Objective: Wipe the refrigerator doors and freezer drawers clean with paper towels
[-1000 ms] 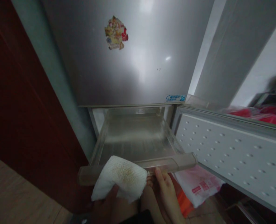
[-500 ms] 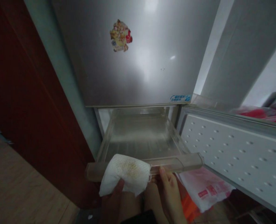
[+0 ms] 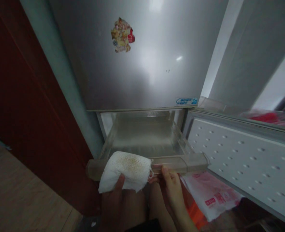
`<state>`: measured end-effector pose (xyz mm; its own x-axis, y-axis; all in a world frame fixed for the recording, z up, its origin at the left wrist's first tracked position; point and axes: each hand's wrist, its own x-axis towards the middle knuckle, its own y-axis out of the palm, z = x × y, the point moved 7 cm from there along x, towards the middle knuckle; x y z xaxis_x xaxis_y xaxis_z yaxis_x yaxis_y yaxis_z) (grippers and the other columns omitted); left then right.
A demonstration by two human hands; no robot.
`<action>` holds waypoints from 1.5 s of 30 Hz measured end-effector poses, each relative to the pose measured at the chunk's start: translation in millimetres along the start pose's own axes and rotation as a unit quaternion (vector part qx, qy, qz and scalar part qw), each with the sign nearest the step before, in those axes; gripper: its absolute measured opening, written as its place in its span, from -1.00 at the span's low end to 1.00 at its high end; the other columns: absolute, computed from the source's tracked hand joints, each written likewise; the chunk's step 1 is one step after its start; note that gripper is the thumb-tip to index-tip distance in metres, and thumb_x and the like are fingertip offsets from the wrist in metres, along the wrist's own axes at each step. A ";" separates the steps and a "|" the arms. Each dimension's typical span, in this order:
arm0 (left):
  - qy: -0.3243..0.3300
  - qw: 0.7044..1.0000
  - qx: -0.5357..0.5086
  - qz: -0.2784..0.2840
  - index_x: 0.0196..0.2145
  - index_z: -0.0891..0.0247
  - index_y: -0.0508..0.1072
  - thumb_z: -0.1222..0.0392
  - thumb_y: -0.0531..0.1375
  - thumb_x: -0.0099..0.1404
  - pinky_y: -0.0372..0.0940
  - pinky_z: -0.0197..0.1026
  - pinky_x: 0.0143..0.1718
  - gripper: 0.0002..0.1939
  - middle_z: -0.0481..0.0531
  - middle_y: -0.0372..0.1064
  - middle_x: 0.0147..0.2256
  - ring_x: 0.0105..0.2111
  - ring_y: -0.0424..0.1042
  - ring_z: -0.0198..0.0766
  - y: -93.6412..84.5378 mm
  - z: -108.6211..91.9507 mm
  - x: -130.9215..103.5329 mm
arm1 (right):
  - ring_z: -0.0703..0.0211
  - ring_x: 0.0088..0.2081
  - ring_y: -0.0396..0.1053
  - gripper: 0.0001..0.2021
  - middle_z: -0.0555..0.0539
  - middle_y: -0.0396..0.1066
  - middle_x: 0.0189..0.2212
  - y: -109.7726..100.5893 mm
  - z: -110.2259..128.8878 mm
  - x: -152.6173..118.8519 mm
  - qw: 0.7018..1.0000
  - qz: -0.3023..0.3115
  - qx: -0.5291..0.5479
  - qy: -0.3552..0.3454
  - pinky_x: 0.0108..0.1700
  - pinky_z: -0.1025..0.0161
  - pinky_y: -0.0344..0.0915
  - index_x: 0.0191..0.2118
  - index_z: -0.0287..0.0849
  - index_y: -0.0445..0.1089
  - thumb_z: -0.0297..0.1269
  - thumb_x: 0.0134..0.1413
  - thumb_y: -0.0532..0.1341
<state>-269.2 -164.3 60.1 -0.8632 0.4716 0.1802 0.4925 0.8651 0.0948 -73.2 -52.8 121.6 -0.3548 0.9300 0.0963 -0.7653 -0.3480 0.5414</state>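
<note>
- The left hand [image 3: 115, 203] is closed around a white cloth [image 3: 125, 170] with a yellow-brown stain on its upper face, thumb pressed into the cloth's lower edge. The cloth lies draped over the front rim of the clear drawer [image 3: 144, 141], apparently so its stained face is kept up and off the plastic.
- The right hand [image 3: 172, 190] is narrow, fingertips curled up under the drawer's front lip at about 3 o'clock of the cloth, likely steadying or guiding the drawer.
- The drawer sits partly pulled out below the closed steel fridge door [image 3: 142, 64], which bears a colourful sticker [image 3: 122, 34] at 12 o'clock of the cloth.
- At 3 o'clock the open lower door [image 3: 241, 158] shows its white dimpled lining; beneath it, at 5 o'clock of the right hand, lies a pink-and-white plastic bag [image 3: 210, 193].
- Compared with half a second ago, the drawer front stands higher in view and less of its floor shows, so it seems pushed somewhat inward; cloth and both hands have moved up with it, grips unchanged.
</note>
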 end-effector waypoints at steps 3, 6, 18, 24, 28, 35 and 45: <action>-0.009 0.999 0.031 -0.012 0.10 0.29 0.44 0.07 0.31 0.20 0.14 0.09 0.28 -0.46 0.27 0.36 0.17 0.22 0.28 0.13 -2.4 -16.0 12.6 | 0.05 -0.54 0.51 -0.51 -0.11 0.50 -0.63 12.6 -0.3 7.1 0.999 0.031 0.024 0.014 -0.43 0.16 0.49 -0.32 -0.25 0.57 0.17 -0.10 0.39; -0.004 0.999 0.037 0.039 0.02 0.29 0.51 0.11 0.35 0.15 0.08 0.08 0.32 -0.53 0.22 0.35 0.18 0.24 0.26 0.12 6.5 -42.1 20.1 | 0.05 -0.53 0.52 -0.52 -0.11 0.53 -0.59 16.9 6.5 16.3 0.999 0.020 0.040 0.004 -0.43 0.17 0.50 -0.29 -0.23 0.56 0.15 -0.11 0.41; -0.030 0.974 -0.219 0.056 0.05 0.16 0.46 0.06 0.43 0.07 0.10 0.00 0.30 -0.43 0.09 0.42 0.13 0.22 0.30 -0.02 77.1 -74.6 26.5 | 0.21 -0.59 0.45 -0.51 -0.06 0.53 -0.58 14.7 40.5 60.4 0.999 0.014 0.037 -0.036 -0.54 0.34 0.42 -0.43 -0.25 0.54 0.17 -0.24 0.44; -0.034 0.964 -0.255 0.069 -0.04 0.20 0.51 0.17 0.42 0.10 0.09 0.00 0.31 -0.55 0.08 0.46 0.09 0.22 0.30 -0.05 90.1 -86.6 37.1 | 0.29 -0.57 0.45 -0.53 -0.03 0.53 -0.57 16.1 40.9 77.4 0.997 0.017 0.058 -0.041 -0.48 0.40 0.44 -0.47 -0.24 0.52 0.13 -0.26 0.46; -0.032 0.955 -0.281 0.092 -0.07 0.22 0.52 0.22 0.40 0.13 0.14 -0.01 0.28 -0.62 0.09 0.50 0.04 0.18 0.36 -0.07 100.6 -96.9 49.5 | 0.27 -0.55 0.46 -0.52 -0.04 0.52 -0.57 20.6 39.8 92.3 0.997 0.030 0.064 -0.043 -0.48 0.38 0.45 -0.45 -0.24 0.50 0.15 -0.24 0.45; -0.012 0.943 -0.315 0.108 -0.07 0.20 0.52 0.23 0.41 0.10 0.31 -0.07 0.15 -0.59 0.08 0.53 0.00 0.09 0.44 -0.11 107.4 -96.0 88.9 | 0.17 -0.45 0.53 -0.50 -0.10 0.56 -0.47 41.6 28.8 111.9 0.993 0.090 0.063 -0.030 -0.41 0.30 0.48 -0.30 -0.24 0.48 0.15 -0.16 0.42; -0.036 0.942 -0.292 0.160 -0.03 0.22 0.51 0.21 0.41 0.11 0.33 -0.08 0.12 -0.56 0.11 0.49 0.06 0.07 0.46 -0.13 108.8 -85.5 101.3 | 0.18 -0.44 0.51 -0.53 -0.08 0.55 -0.45 39.5 24.0 128.8 0.994 0.080 0.053 -0.059 -0.46 0.34 0.43 -0.27 -0.21 0.48 0.13 -0.13 0.41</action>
<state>-293.6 -36.9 172.4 -0.6549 0.7211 0.2261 0.6882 0.4455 0.5726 -136.2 56.1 175.4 -0.3979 0.8730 0.2822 -0.6409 -0.4846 0.5953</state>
